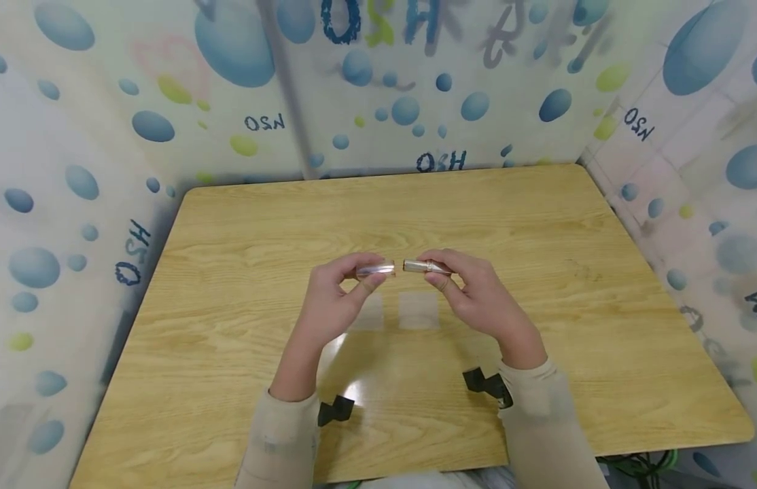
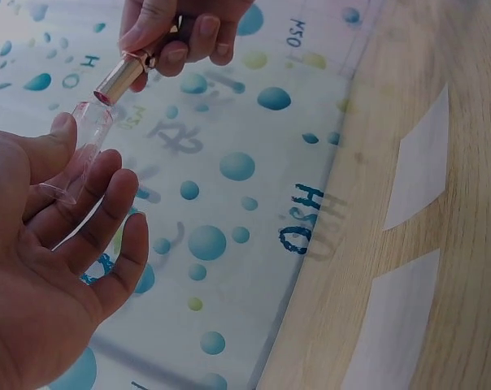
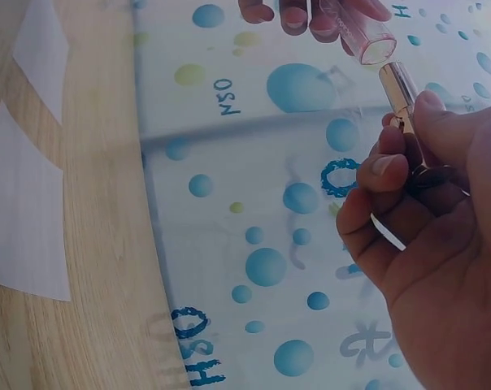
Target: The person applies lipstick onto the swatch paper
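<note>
Above the middle of the table, my left hand (image 1: 332,299) pinches a clear, pinkish cap (image 1: 386,269) between thumb and fingers. Facing it, my right hand (image 1: 485,299) grips a gold lipstick tube (image 1: 414,265), its bare gold end pointing left at the cap. A small gap separates the two pieces. Seen from the left wrist, the cap (image 2: 89,134) is see-through, and a reddish tip shows in the mouth of the lipstick tube (image 2: 119,77). In the right wrist view the cap's open end (image 3: 379,50) faces the tube (image 3: 398,88); the tube's base is partly hidden by fingers.
Two pale square sheets (image 1: 418,310) lie side by side on the wooden table (image 1: 232,285), below the hands. Black pieces (image 1: 336,411) sit at both cuffs. A patterned curtain (image 1: 378,88) surrounds the table's back and sides. Green cables (image 1: 644,465) show past the front right edge.
</note>
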### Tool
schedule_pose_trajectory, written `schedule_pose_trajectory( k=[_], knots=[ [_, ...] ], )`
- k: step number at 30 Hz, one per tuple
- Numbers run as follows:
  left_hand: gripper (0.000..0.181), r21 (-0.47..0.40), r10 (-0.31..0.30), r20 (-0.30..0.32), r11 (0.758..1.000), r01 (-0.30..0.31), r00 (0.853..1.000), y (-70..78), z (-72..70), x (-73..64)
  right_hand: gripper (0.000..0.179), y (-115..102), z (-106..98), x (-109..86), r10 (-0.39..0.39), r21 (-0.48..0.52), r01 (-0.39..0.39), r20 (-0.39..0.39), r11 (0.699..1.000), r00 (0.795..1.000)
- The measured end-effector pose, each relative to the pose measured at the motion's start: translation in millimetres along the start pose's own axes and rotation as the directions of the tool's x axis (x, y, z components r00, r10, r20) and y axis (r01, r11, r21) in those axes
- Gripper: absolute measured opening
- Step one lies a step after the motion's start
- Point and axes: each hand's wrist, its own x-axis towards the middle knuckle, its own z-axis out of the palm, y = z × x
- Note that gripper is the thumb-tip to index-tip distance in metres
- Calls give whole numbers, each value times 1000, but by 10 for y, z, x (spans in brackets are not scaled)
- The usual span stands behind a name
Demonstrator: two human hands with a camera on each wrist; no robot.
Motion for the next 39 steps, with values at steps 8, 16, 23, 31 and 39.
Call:
schedule_pose_trajectory(
  k=[8, 16, 23, 31, 39],
  knots=[
    [26, -30, -2, -2, 1000, 2, 1000, -35, -20, -27, 25, 1, 23, -26, 38, 24, -38, -4, 999, 999],
    [24, -43, -8, -18, 999, 7, 1000, -51, -58, -45, 26, -41, 13, -36, 88, 20, -88, 10, 996, 996],
    [23, -57, -5, -34, 998, 3, 999, -62, -98, -55, 26, -33, 28, -38, 79, 23, -79, -2, 997, 997],
    [23, -61, 6, -59, 998, -9, 998, -72, -156, -52, 27, -20, 39, -44, 63, 45, -63, -18, 997, 998],
    [25, -53, 5, -64, 999, -9, 998, -99, -196, -83, 28, -8, 62, -47, 48, 49, -46, -33, 998, 998]
  ],
)
